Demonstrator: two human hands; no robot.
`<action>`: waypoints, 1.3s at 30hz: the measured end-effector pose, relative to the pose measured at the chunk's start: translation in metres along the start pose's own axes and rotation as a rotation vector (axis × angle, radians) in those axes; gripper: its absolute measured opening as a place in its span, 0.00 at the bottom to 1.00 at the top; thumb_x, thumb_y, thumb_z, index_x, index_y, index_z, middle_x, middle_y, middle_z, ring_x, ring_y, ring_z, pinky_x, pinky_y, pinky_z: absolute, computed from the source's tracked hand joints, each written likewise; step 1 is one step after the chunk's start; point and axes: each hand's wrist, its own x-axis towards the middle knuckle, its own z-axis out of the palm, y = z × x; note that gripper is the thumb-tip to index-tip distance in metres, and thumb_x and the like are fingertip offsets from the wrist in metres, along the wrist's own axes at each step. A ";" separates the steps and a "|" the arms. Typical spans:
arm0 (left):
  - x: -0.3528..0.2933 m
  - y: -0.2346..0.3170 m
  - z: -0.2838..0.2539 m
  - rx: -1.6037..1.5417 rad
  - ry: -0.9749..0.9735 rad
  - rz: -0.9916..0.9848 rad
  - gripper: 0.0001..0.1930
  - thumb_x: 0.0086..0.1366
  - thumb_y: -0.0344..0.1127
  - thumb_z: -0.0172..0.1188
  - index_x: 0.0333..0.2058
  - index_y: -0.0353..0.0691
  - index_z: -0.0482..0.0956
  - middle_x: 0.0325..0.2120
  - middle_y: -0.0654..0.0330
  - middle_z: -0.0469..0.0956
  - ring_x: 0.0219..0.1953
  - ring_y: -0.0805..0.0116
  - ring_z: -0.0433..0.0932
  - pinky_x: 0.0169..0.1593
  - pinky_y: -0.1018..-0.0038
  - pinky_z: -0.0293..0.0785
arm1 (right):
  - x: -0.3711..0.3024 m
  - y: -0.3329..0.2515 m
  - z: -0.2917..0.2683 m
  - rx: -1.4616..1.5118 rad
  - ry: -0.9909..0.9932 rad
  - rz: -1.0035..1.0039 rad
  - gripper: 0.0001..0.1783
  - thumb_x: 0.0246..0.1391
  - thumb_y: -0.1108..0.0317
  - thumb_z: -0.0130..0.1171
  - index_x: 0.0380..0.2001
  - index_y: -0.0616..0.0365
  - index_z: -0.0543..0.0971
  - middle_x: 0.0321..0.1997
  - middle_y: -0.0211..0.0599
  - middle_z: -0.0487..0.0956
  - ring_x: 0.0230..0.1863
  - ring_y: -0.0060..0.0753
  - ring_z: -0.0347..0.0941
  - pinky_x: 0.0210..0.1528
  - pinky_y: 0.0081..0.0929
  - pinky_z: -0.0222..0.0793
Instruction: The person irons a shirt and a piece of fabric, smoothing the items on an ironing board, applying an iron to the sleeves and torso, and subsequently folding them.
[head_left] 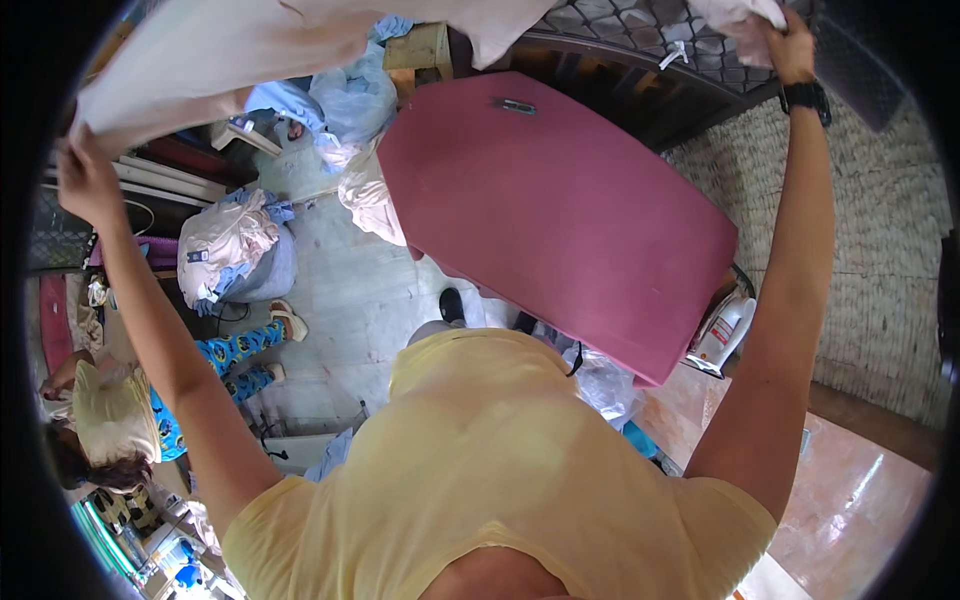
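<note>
Both my arms are raised and spread wide. My left hand [90, 182], at the far left, is closed on the edge of a pale beige-pink cloth [250, 55]. Across the top of the view the cloth stretches out, with part of it beyond the upper rim. My right hand [793, 48], with a black watch on its wrist, grips pale cloth at the upper right. Whether both ends belong to one piece cannot be made out. Below the cloth stands a maroon-covered ironing table [560, 210], with a small dark cutter-like tool [515, 105] lying near its far end.
A white iron [725, 330] rests at the table's right end. Bundles of clothes [235, 245] and a clear plastic bag [355, 95] stand to the left. Another person [120, 410] in patterned blue trousers sits at lower left. A metal grille [630, 35] runs behind the table.
</note>
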 end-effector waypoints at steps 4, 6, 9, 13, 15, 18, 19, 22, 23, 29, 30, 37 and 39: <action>-0.236 0.025 -0.022 -0.287 -0.343 0.082 0.04 0.67 0.25 0.55 0.36 0.29 0.76 0.35 0.56 0.80 0.36 0.70 0.75 0.44 0.75 0.72 | -0.125 0.005 0.021 -0.046 0.090 -0.065 0.19 0.46 0.75 0.61 0.45 0.52 0.79 0.45 0.44 0.79 0.45 0.54 0.76 0.45 0.41 0.72; -0.341 0.041 -0.025 -0.476 -0.514 -0.371 0.05 0.68 0.26 0.55 0.38 0.32 0.78 0.35 0.55 0.80 0.38 0.69 0.75 0.48 0.74 0.70 | -0.184 -0.004 0.022 -0.013 -0.053 0.055 0.26 0.36 0.87 0.57 0.42 0.53 0.77 0.44 0.46 0.74 0.45 0.56 0.73 0.43 0.45 0.72; -0.429 0.101 -0.027 -0.392 -0.607 -0.249 0.08 0.62 0.22 0.58 0.39 0.38 0.80 0.37 0.55 0.81 0.45 0.60 0.76 0.52 0.67 0.70 | -0.282 0.018 0.039 -0.139 -0.196 0.135 0.25 0.34 0.84 0.63 0.39 0.50 0.76 0.42 0.42 0.72 0.41 0.53 0.74 0.41 0.43 0.74; -0.500 0.140 -0.037 -0.243 -0.786 -0.135 0.11 0.59 0.19 0.58 0.38 0.41 0.81 0.40 0.59 0.81 0.47 0.55 0.74 0.51 0.64 0.70 | -0.396 0.050 0.086 -0.195 -0.394 0.125 0.25 0.37 0.79 0.64 0.43 0.47 0.76 0.48 0.40 0.71 0.48 0.50 0.71 0.48 0.44 0.72; -0.527 0.133 -0.046 -0.165 -0.833 -0.155 0.11 0.58 0.19 0.58 0.36 0.42 0.82 0.41 0.61 0.81 0.47 0.55 0.73 0.51 0.63 0.70 | -0.424 0.036 0.091 -0.126 -0.574 0.145 0.27 0.40 0.79 0.62 0.47 0.45 0.76 0.50 0.39 0.71 0.53 0.50 0.69 0.52 0.46 0.70; -0.546 0.129 -0.053 -0.024 -0.811 -0.075 0.11 0.58 0.23 0.61 0.39 0.42 0.80 0.45 0.58 0.78 0.48 0.54 0.73 0.52 0.61 0.68 | -0.442 0.023 0.072 -0.049 -0.577 0.108 0.28 0.44 0.76 0.61 0.52 0.42 0.74 0.54 0.40 0.69 0.57 0.48 0.65 0.55 0.47 0.67; -0.546 0.138 -0.051 -0.064 -0.787 -0.050 0.12 0.58 0.24 0.62 0.41 0.42 0.79 0.45 0.57 0.77 0.48 0.53 0.72 0.52 0.61 0.67 | -0.444 0.024 0.066 -0.046 -0.517 0.134 0.28 0.45 0.74 0.62 0.52 0.42 0.73 0.55 0.40 0.69 0.57 0.48 0.65 0.54 0.47 0.67; -0.526 0.221 -0.028 -0.255 -0.782 0.028 0.15 0.58 0.28 0.63 0.45 0.41 0.75 0.47 0.51 0.74 0.49 0.51 0.71 0.53 0.59 0.66 | -0.450 0.022 0.049 -0.050 -0.331 0.234 0.28 0.46 0.68 0.64 0.54 0.43 0.71 0.54 0.42 0.71 0.56 0.49 0.66 0.53 0.47 0.67; -0.528 0.240 -0.021 -0.345 -0.822 0.056 0.17 0.58 0.29 0.63 0.47 0.39 0.74 0.47 0.49 0.72 0.49 0.50 0.71 0.52 0.58 0.66 | -0.450 0.012 0.051 -0.038 -0.267 0.274 0.28 0.46 0.66 0.65 0.53 0.44 0.71 0.52 0.43 0.72 0.55 0.50 0.67 0.53 0.46 0.67; -0.545 0.320 0.042 -0.462 -1.081 -0.141 0.22 0.58 0.29 0.63 0.52 0.42 0.71 0.45 0.49 0.71 0.46 0.46 0.71 0.48 0.60 0.68 | -0.449 -0.054 0.086 0.276 -0.387 0.956 0.23 0.51 0.55 0.64 0.43 0.59 0.70 0.38 0.49 0.82 0.39 0.60 0.78 0.43 0.51 0.73; -0.544 0.330 0.054 -0.470 -1.097 -0.133 0.24 0.57 0.29 0.63 0.53 0.43 0.71 0.45 0.49 0.71 0.45 0.46 0.71 0.48 0.60 0.68 | -0.458 -0.047 0.109 0.240 -0.416 1.066 0.24 0.51 0.54 0.64 0.43 0.59 0.70 0.38 0.49 0.82 0.39 0.60 0.79 0.42 0.52 0.73; -0.554 0.320 0.079 -0.440 -1.148 -0.148 0.18 0.55 0.31 0.66 0.47 0.44 0.79 0.37 0.53 0.76 0.40 0.56 0.75 0.44 0.66 0.71 | -0.446 -0.091 0.147 0.173 -0.158 1.156 0.33 0.44 0.55 0.72 0.45 0.60 0.65 0.34 0.48 0.82 0.41 0.50 0.80 0.47 0.41 0.75; -0.542 0.325 0.074 -0.562 -1.209 -0.302 0.15 0.54 0.30 0.67 0.42 0.42 0.81 0.35 0.54 0.78 0.38 0.56 0.77 0.41 0.65 0.73 | -0.452 -0.086 0.148 0.208 -0.125 1.156 0.23 0.43 0.66 0.69 0.40 0.60 0.69 0.32 0.44 0.81 0.32 0.41 0.82 0.37 0.36 0.78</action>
